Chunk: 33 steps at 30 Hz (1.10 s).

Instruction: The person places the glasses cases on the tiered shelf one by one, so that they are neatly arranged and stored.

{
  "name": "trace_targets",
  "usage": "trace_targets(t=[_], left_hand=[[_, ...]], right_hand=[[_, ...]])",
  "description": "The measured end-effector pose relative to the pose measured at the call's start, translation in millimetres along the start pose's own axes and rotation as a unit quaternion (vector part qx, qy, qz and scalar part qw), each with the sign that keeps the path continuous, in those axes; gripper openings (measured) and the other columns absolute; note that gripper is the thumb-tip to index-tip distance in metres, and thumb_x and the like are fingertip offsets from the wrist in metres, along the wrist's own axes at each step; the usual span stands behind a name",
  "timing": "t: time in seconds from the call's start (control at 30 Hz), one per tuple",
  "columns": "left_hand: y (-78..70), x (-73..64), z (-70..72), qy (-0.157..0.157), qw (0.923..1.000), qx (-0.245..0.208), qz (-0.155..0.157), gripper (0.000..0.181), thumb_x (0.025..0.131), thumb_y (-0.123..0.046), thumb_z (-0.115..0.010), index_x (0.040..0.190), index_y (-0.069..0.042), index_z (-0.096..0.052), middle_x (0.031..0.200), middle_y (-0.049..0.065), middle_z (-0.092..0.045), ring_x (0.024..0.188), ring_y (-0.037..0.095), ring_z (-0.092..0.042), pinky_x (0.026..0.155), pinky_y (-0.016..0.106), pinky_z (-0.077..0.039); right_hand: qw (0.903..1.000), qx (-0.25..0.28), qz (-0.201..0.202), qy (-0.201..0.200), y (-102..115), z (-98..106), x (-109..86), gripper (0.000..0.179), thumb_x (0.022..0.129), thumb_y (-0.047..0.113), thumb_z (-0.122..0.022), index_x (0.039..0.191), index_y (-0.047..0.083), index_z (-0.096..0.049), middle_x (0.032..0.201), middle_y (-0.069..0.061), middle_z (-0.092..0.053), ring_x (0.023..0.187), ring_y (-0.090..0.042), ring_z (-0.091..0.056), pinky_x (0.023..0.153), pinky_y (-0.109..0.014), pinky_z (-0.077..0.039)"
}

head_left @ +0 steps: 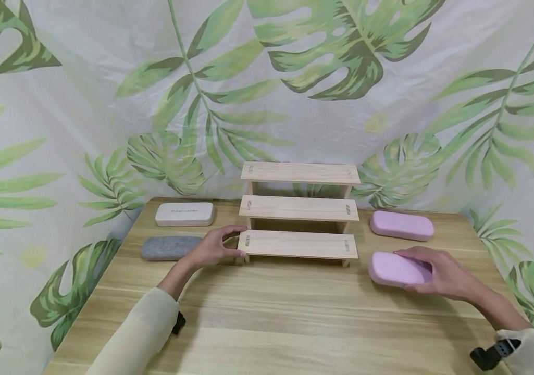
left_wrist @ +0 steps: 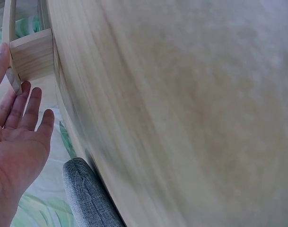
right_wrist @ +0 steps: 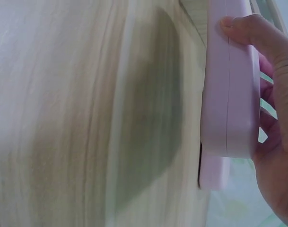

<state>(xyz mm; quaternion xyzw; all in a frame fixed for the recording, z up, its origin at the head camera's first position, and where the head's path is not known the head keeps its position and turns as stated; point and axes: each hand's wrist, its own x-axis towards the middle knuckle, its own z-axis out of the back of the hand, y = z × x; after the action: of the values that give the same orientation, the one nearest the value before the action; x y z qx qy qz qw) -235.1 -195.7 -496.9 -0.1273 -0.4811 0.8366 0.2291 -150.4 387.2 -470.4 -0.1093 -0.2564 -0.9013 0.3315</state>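
Observation:
At the middle back of the table stands a three-step wooden display shelf [head_left: 297, 244]. My left hand [head_left: 215, 246] holds the left end of its lowest step, thumb at the front and fingers toward the back; in the left wrist view its fingertips meet the step's board [left_wrist: 34, 54]. My right hand [head_left: 449, 273] grips a pink glasses case [head_left: 395, 269] between thumb and fingers. That case [right_wrist: 229, 94] is raised off the table, with its shadow below. Behind it lies a second pink glasses case [head_left: 401, 225]. The shelf's steps carry nothing.
Left of the shelf lie a white glasses case [head_left: 184, 214] and a grey fabric glasses case [head_left: 165, 248], the latter partly behind my left hand. A leaf-printed cloth [head_left: 323, 125] hangs behind the wooden table [head_left: 295, 323].

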Motion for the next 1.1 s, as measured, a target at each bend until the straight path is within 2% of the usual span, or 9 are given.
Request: trace_targets(t=[0.3, 0.5, 0.67, 0.8, 1.1], left_hand=[[-1.4, -0.3, -0.9, -0.002, 1.0000, -0.006, 0.001, 0.071, 0.089, -0.010, -0.087, 0.152, -0.002, -0.055, 0.158, 0.019, -0.052, 0.148, 0.042, -0.045, 0.121, 0.055, -0.039], [-1.0, -0.1, -1.5, -0.002, 0.9999, -0.011, -0.001, 0.070, 0.089, -0.009, -0.086, 0.152, -0.001, -0.055, 0.157, 0.020, -0.052, 0.148, 0.044, -0.044, 0.122, 0.057, -0.038], [0.6, 0.1, -1.2, -0.004, 0.9999, -0.012, -0.003, 0.070, 0.089, -0.008, -0.086, 0.152, -0.002, -0.055, 0.158, 0.020, -0.052, 0.148, 0.044, -0.045, 0.122, 0.057, -0.038], [2.2, 0.5, -0.5, -0.007, 0.9999, -0.012, -0.007, 0.069, 0.089, -0.008, -0.086, 0.151, -0.002, -0.056, 0.157, 0.020, -0.052, 0.148, 0.043, -0.045, 0.122, 0.056, -0.039], [4.3, 0.6, -2.2, -0.004, 0.9999, -0.015, 0.006, 0.071, 0.089, -0.010, -0.087, 0.152, -0.005, -0.056, 0.158, 0.017, -0.052, 0.149, 0.040, -0.045, 0.123, 0.051, -0.038]], right_hand=[[0.9999, 0.004, 0.005, -0.015, 6.2, 2.5, 12.3, 0.079, 0.057, 0.023, -0.103, 0.130, 0.012, -0.075, 0.118, -0.002, -0.078, 0.104, -0.003, -0.066, 0.092, -0.005, -0.040], [0.9996, -0.010, 0.014, -0.024, 10.0, 3.5, 21.5, 0.078, 0.057, 0.022, -0.103, 0.130, 0.014, -0.075, 0.116, -0.006, -0.078, 0.098, -0.004, -0.062, 0.084, -0.009, -0.041], [0.9992, 0.000, 0.030, -0.027, 12.3, 5.8, 31.8, 0.081, 0.056, 0.019, -0.103, 0.132, 0.012, -0.074, 0.123, -0.008, -0.076, 0.103, -0.005, -0.059, 0.085, -0.013, -0.041], [0.9989, 0.005, 0.037, -0.029, 15.8, 8.9, 41.1, 0.083, 0.057, 0.018, -0.103, 0.133, 0.010, -0.073, 0.125, -0.006, -0.076, 0.108, -0.005, -0.060, 0.086, -0.012, -0.041], [0.9974, -0.005, 0.063, -0.036, 30.4, 15.1, 59.1, 0.081, 0.058, 0.022, -0.101, 0.131, 0.004, -0.073, 0.122, -0.011, -0.076, 0.109, -0.017, -0.067, 0.090, -0.009, -0.042]])
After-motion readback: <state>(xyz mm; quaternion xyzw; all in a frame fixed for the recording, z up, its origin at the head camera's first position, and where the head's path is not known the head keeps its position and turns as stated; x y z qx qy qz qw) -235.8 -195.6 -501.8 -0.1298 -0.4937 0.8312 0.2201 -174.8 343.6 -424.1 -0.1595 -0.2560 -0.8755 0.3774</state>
